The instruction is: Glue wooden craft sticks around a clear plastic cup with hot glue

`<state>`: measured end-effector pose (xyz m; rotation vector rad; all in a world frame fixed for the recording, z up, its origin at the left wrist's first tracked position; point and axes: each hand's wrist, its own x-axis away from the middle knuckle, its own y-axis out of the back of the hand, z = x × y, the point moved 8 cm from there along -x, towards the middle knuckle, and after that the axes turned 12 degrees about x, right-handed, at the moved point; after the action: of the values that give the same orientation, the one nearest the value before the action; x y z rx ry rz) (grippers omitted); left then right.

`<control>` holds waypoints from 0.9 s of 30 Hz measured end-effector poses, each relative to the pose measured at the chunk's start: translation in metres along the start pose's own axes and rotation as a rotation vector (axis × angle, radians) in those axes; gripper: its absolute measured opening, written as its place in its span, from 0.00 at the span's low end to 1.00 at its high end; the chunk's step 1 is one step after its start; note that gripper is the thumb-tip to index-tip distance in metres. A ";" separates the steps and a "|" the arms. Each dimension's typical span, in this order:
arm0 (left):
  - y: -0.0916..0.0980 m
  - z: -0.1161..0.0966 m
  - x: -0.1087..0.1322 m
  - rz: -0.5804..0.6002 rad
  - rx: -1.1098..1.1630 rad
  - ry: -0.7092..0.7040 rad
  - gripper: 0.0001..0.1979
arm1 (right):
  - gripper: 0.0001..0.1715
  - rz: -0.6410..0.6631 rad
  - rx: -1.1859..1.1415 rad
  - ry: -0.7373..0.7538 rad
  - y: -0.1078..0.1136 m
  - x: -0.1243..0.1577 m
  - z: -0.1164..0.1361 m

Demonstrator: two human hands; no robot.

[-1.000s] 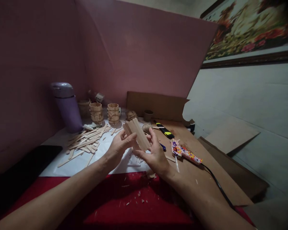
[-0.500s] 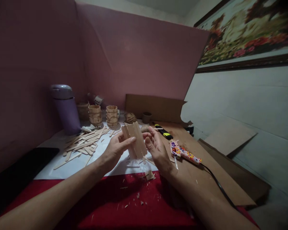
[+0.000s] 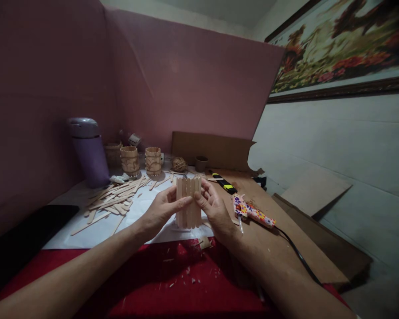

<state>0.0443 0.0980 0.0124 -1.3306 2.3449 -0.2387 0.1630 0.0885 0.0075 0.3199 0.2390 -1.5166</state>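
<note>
Between my two hands stands a cup-like piece made of popsicle sticks, its sticks upright side by side with rounded ends. My left hand is closed on its left side, thumb across the front. From the right, my right hand grips it too, thumb pressed on the front and fingers behind. The fingertips behind the piece are hidden. Loose popsicle sticks lie in a pile to the left on the white paper. To the right rests a flower-patterned hot glue gun.
Two finished stick cups with twine stand at the back, near a purple bottle. A twine ball, a small dark pot and a yellow-black utility knife lie behind my hands. Scraps dot the red cloth. A cord crosses the cardboard.
The stick piece has turned from tilted to upright and sits slightly lower. My right hand, earlier loose beside it, has closed on its right side.
</note>
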 end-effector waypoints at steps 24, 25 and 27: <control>-0.002 0.007 -0.001 0.059 0.066 0.072 0.23 | 0.54 -0.028 0.045 -0.022 0.004 -0.001 -0.009; -0.001 0.006 -0.001 0.048 0.058 0.064 0.22 | 0.54 -0.028 0.040 -0.023 0.004 -0.001 -0.009; 0.000 0.005 -0.001 0.032 0.042 0.051 0.22 | 0.53 -0.030 0.036 -0.017 0.004 -0.001 -0.009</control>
<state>0.0475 0.0992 0.0086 -1.2810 2.3874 -0.3138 0.1676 0.0928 -0.0002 0.3325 0.2039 -1.5538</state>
